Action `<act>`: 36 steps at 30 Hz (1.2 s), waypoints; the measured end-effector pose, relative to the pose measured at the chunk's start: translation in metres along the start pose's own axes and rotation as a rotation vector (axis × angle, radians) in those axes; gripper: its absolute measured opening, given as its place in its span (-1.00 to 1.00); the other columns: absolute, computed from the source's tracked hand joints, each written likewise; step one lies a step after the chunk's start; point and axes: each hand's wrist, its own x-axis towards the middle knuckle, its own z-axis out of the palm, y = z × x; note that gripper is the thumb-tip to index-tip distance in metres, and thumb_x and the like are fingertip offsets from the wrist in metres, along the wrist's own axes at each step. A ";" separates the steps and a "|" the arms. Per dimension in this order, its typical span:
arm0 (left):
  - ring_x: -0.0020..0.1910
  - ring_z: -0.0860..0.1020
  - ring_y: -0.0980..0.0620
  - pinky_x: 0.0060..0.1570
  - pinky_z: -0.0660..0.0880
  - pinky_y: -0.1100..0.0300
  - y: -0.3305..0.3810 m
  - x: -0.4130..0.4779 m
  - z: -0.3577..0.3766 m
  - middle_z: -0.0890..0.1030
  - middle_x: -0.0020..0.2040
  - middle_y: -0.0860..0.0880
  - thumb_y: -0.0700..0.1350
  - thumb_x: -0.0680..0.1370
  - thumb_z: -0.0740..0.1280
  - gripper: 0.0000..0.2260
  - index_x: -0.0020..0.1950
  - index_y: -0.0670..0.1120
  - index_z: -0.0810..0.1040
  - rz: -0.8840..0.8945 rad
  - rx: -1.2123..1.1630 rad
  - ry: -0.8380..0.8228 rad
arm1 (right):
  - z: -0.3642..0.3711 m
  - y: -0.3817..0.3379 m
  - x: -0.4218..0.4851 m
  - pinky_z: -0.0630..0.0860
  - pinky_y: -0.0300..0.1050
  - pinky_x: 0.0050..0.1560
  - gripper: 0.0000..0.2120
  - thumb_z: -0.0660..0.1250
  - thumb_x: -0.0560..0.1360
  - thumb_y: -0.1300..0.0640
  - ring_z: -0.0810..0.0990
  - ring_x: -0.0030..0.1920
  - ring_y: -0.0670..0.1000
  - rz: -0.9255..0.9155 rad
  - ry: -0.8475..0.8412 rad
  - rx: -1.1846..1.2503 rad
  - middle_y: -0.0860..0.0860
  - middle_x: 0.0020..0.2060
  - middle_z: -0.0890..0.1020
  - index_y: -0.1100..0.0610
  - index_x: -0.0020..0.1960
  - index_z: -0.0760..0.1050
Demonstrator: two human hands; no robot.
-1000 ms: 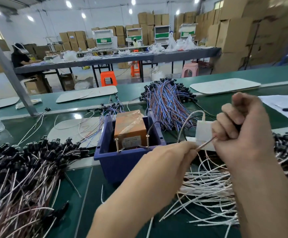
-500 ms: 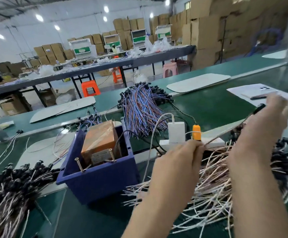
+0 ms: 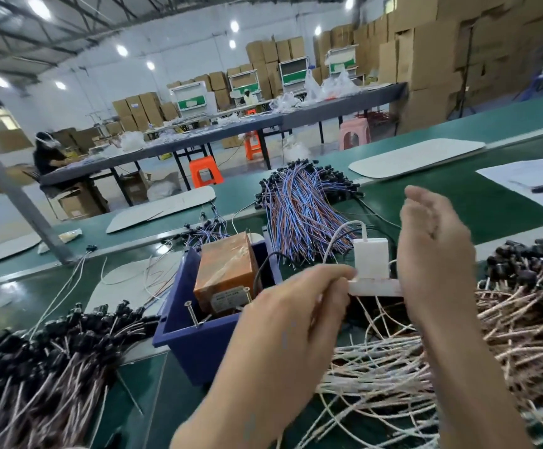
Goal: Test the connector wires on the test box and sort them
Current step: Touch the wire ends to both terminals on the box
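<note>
Wires with black plugs [image 3: 37, 367] lie heaped at the left edge of the green table [image 3: 457, 202], plug ends pointing toward the middle. Just right of the heap stands a blue bin [image 3: 199, 345], and inside it sits the orange-brown test box [image 3: 228, 270], tilted, with two metal pins [image 3: 190, 314] sticking up at its near side.

The left hand [image 3: 296, 322] hovers over the bin's right corner. Its fingers are curled inward, the fingertips close to a white power strip [image 3: 377, 286]. Whether they pinch a wire cannot be told, as the back of the hand hides them.

Behind the hand, a bundle of blue and orange wires [image 3: 302, 209] fans out across the table. A white plug block [image 3: 370, 260] with a white cord stands upright on the power strip.

The right hand [image 3: 432, 247] is raised just right of the plug block, fingers straight and spread loosely, palm turned left, gripping nothing; it is slightly blurred.

Beneath and to the right of it spreads a loose pile of pale wires [image 3: 506, 319], their black plugs at the far side. Farther back on the right lie white sheets of paper [image 3: 503, 176].
</note>
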 end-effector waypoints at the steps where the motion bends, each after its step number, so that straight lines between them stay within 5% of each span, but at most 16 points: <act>1: -0.13 0.63 0.20 -0.22 0.55 0.32 -0.005 -0.008 -0.021 0.65 -0.05 0.25 0.17 0.66 0.14 -0.77 0.18 0.21 0.55 -0.066 -0.032 0.074 | 0.009 -0.004 -0.006 0.44 -0.41 -0.03 -0.69 0.14 0.65 0.03 0.57 -0.12 -0.29 -0.039 -0.051 -0.036 -0.14 0.07 0.63 -0.05 0.34 0.49; 3: -0.23 0.65 0.15 -0.30 0.56 0.32 -0.019 -0.022 -0.062 0.67 -0.15 0.20 0.21 0.59 0.17 -0.75 0.10 0.21 0.60 -0.225 -0.042 0.224 | 0.028 -0.011 -0.021 0.47 -0.32 0.08 -0.70 0.15 0.66 0.04 0.54 -0.08 -0.24 -0.127 -0.133 -0.088 -0.16 0.12 0.60 -0.04 0.35 0.49; 5: -0.24 0.64 0.14 -0.20 0.62 0.10 -0.044 -0.035 -0.097 0.68 -0.18 0.15 0.16 0.59 0.18 -0.78 0.09 0.21 0.59 -0.416 0.107 0.275 | 0.046 -0.018 -0.036 0.46 -0.12 0.22 -0.69 0.16 0.66 0.05 0.54 0.12 -0.09 -0.212 -0.177 -0.120 -0.12 0.20 0.58 -0.02 0.36 0.49; 9: -0.07 0.59 -0.09 0.03 0.54 -0.04 -0.101 -0.059 -0.137 0.67 0.00 -0.04 0.09 0.66 0.16 -0.75 0.25 0.09 0.54 -0.788 0.450 0.193 | 0.068 -0.020 -0.055 0.33 -0.19 0.25 -0.72 0.19 0.66 0.10 0.39 0.17 -0.18 -0.374 -0.214 -0.182 -0.13 0.15 0.55 0.01 0.33 0.50; 16: 0.24 0.47 -0.29 0.24 0.44 -0.10 -0.176 -0.077 -0.118 0.53 0.27 -0.24 -0.12 0.67 0.17 -0.68 0.41 -0.07 0.48 -1.068 0.573 0.089 | 0.084 -0.021 -0.075 0.30 -0.18 0.24 -0.68 0.12 0.61 0.02 0.41 0.19 -0.07 -0.520 -0.290 -0.294 -0.05 0.12 0.61 0.02 0.23 0.56; 21: 0.33 0.33 -0.23 0.26 0.34 -0.10 -0.191 -0.083 -0.083 0.33 0.40 -0.17 -0.20 0.64 0.17 -0.70 0.37 -0.07 0.44 -1.132 0.640 0.159 | 0.091 -0.021 -0.084 0.35 -0.16 0.24 -0.63 0.05 0.61 -0.03 0.47 0.13 -0.02 -0.587 -0.330 -0.312 -0.06 0.06 0.63 0.02 0.18 0.60; 30: 0.23 0.40 -0.20 0.20 0.35 -0.05 -0.197 -0.085 -0.067 0.39 0.25 -0.17 -0.23 0.63 0.15 -0.74 0.23 -0.06 0.54 -1.118 0.791 0.243 | 0.085 -0.017 -0.079 0.47 0.03 0.22 -0.73 0.16 0.61 0.09 0.42 0.09 -0.11 -0.582 -0.317 -0.273 -0.07 0.05 0.63 0.05 0.13 0.63; 36: 0.20 0.50 -0.13 0.24 0.44 -0.01 -0.182 -0.083 -0.112 0.59 0.21 -0.08 -0.21 0.62 0.25 -0.76 0.19 0.04 0.59 -1.068 0.461 0.115 | 0.085 -0.019 -0.080 0.42 -0.02 0.24 -0.72 0.15 0.61 0.09 0.43 0.11 -0.09 -0.560 -0.330 -0.268 -0.07 0.06 0.63 0.02 0.13 0.62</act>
